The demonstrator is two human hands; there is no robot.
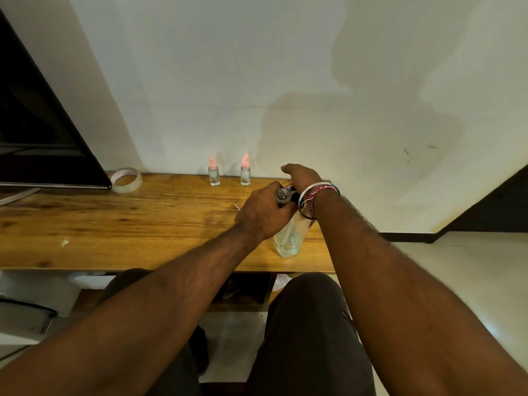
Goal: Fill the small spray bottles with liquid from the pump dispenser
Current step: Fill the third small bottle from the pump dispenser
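The left hand [264,208] grips a small clear bottle [282,195] at the spout of the pump dispenser [290,238] near the wooden table's [114,224] front edge, while the right hand [303,175] rests, fingers relaxed, on the pump head, so filling seems underway, next needing a steady press; 2 capped spray bottles [214,175] wait by the wall.

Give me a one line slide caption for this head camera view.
Left hand holds a small bottle at the pump dispenser while the right hand rests on top; two pink-capped spray bottles stand behind.
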